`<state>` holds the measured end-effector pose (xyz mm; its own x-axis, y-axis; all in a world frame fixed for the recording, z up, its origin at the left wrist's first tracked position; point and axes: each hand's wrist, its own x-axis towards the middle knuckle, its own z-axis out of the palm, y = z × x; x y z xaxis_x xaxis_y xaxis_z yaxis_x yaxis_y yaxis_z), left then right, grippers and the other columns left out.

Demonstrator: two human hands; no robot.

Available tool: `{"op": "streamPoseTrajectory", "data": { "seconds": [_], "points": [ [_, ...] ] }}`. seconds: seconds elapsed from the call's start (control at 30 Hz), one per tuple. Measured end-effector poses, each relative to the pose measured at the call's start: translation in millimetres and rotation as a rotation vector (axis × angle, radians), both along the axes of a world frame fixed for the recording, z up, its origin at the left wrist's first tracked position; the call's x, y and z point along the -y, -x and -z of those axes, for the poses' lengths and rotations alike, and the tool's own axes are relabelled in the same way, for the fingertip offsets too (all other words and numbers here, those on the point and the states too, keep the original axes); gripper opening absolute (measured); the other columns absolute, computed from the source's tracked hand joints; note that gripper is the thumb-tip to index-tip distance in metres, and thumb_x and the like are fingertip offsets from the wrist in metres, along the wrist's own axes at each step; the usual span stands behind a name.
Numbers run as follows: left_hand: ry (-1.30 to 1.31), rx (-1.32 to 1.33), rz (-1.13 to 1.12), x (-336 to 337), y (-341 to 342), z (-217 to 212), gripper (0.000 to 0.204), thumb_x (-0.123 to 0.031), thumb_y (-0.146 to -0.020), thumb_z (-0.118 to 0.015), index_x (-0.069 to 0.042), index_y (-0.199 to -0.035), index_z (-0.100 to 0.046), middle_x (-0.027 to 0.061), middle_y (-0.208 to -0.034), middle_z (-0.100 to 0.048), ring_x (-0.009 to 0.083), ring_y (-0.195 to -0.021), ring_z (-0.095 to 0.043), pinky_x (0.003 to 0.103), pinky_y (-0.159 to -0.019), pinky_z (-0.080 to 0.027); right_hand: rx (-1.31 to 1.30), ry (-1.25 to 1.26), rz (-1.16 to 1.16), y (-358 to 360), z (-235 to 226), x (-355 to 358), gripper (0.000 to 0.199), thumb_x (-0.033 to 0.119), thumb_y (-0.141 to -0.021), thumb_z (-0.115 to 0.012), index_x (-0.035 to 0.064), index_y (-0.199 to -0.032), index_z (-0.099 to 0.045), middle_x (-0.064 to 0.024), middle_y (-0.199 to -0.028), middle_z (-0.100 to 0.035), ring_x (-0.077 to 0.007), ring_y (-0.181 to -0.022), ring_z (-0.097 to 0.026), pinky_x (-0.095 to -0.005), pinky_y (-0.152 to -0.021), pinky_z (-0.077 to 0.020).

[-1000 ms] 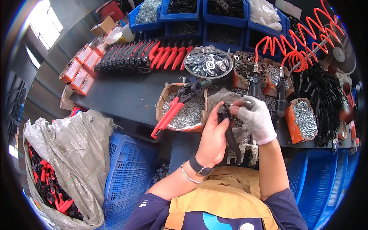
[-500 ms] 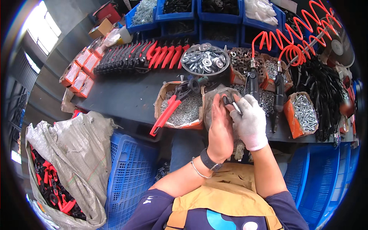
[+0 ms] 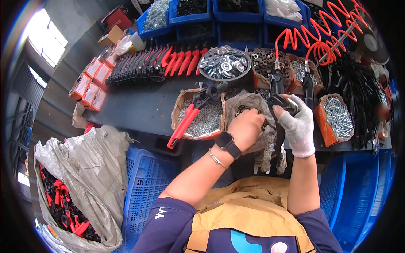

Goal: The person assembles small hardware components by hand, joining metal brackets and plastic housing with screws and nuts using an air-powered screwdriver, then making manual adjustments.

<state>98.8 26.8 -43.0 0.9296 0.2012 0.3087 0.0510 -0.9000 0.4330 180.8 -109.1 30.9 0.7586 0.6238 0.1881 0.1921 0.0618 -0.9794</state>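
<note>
My bare left hand (image 3: pixel 247 127) reaches down into a crumpled clear plastic bag (image 3: pixel 242 100) of small brownish metal parts. Its fingers are curled, and the tips are hidden among those parts. To the right, my right hand (image 3: pixel 298 127) in a pale grey glove is closed on a black tool part (image 3: pixel 277 101) with a rounded head. A long dark arm seems to hang from that part, in front of the bag's right side. Some light-coloured thing sticks out at the gloved fingers. Left of the bag, red-handled pruners (image 3: pixel 185 125) lie across a carton of small silvery fasteners (image 3: pixel 200 120).
A bowl of washers (image 3: pixel 225 63) stands behind the carton, beside a row of red and black tools (image 3: pixel 143 65). Two air screwdrivers (image 3: pixel 308 86) hang on red coiled hoses. A carton of bolts (image 3: pixel 336 118) stands right, and a woven sack (image 3: pixel 90 177) lower left.
My hands, together over the bag before, have parted. The left has gone down into the bag's parts; the right has moved right with the black tool part, now in plainer sight.
</note>
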Motion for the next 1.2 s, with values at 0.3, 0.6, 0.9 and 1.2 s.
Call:
{"op": "streamPoseTrajectory", "data": {
  "seconds": [0.3,0.6,0.9,1.2],
  "points": [
    [0.000,0.004,-0.048,-6,-3,-7,0.005,-0.005,-0.079,-0.059,-0.002,-0.084,-0.058,0.0161,-0.082,-0.059,0.0369,-0.081,-0.059,0.045,-0.072,-0.048,-0.481,-0.186,0.000,1,8,15,0.036,0.016,-0.083,-0.071,-0.0016,-0.112,-0.059,-0.0041,-0.088,-0.065,-0.0091,-0.068,-0.061,-0.0221,-0.060,-0.0503],
    [0.357,0.413,-0.211,-10,2,-26,0.012,-0.006,-0.086,-0.063,0.000,-0.095,-0.058,0.0084,-0.082,-0.061,0.0218,-0.076,-0.059,0.033,-0.068,-0.048,-0.658,-0.102,-0.077,1,40,-1,0.041,0.025,-0.087,-0.069,-0.0002,-0.116,-0.055,0.0010,-0.083,-0.056,-0.0070,-0.066,-0.054,-0.0259,-0.056,-0.0536],
    [0.044,0.517,-0.192,24,5,-42,0.019,-0.008,-0.081,-0.068,-0.006,-0.100,-0.069,0.0081,-0.079,-0.058,0.0227,-0.069,-0.060,0.031,-0.063,-0.048,-0.561,-0.100,-0.015,10,40,-5,0.033,0.027,-0.087,-0.068,0.0031,-0.109,-0.061,0.0060,-0.078,-0.053,-0.0033,-0.062,-0.045,-0.0185,-0.053,-0.0339],
    [0.046,0.529,-0.474,-3,35,-57,0.025,-0.018,-0.089,-0.061,-0.002,-0.108,-0.062,0.0164,-0.113,-0.056,0.0283,-0.093,-0.057,0.039,-0.084,-0.045,-0.642,-0.231,0.012,3,47,6,0.028,0.027,-0.083,-0.071,0.0048,-0.095,-0.061,0.0010,-0.075,-0.058,-0.0074,-0.055,-0.053,-0.0214,-0.049,-0.0435]
  ]
}}
